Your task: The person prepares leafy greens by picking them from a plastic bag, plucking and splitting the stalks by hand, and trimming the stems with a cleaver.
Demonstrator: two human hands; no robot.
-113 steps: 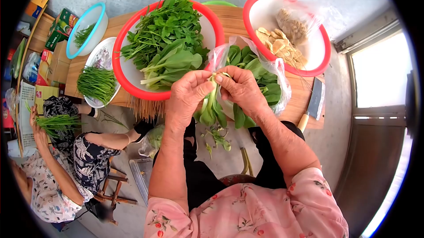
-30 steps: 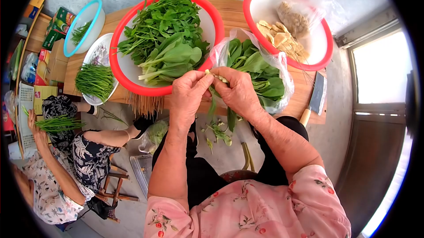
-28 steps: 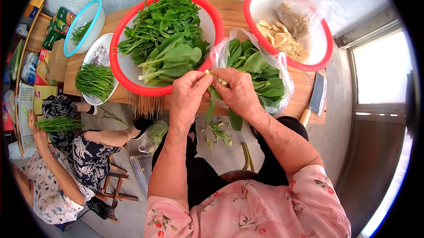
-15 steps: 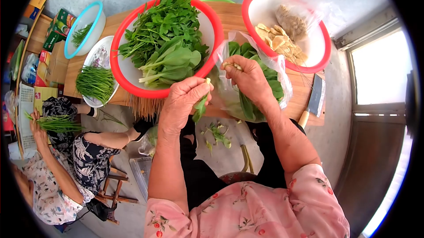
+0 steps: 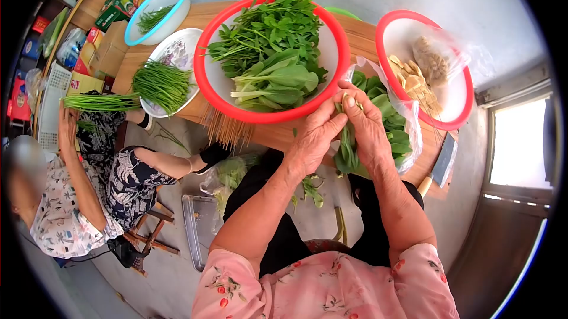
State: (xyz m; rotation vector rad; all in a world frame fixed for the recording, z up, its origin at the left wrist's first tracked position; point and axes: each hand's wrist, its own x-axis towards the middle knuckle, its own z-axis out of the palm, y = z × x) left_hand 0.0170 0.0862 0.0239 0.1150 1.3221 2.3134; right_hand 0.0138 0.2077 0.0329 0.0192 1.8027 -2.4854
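My left hand (image 5: 315,139) and my right hand (image 5: 368,128) meet just in front of the large red-rimmed bowl (image 5: 207,91). Both are closed on a small bok choy (image 5: 348,148), whose green leaves hang down between them; its base is mostly covered by my fingers. Beside my right hand is an open clear plastic bag (image 5: 414,148) with more bok choy (image 5: 397,135) inside. The red-rimmed bowl holds a heap of leafy green sprigs (image 5: 281,26), with several bok choy (image 5: 275,79) lying at its near side.
A cleaver (image 5: 444,162) lies at the table's right end, near a second red-rimmed bowl (image 5: 464,112) of pale slices. Garlic chives (image 5: 160,87) rest on a white dish at left. A seated person (image 5: 71,218) holds more green stalks (image 5: 100,102). Trimmings (image 5: 312,192) lie on the floor.
My hands, apart before, have come together; my right hand has turned over, gripping bok choy. The view has shifted left. The other person's held stalks are raised.
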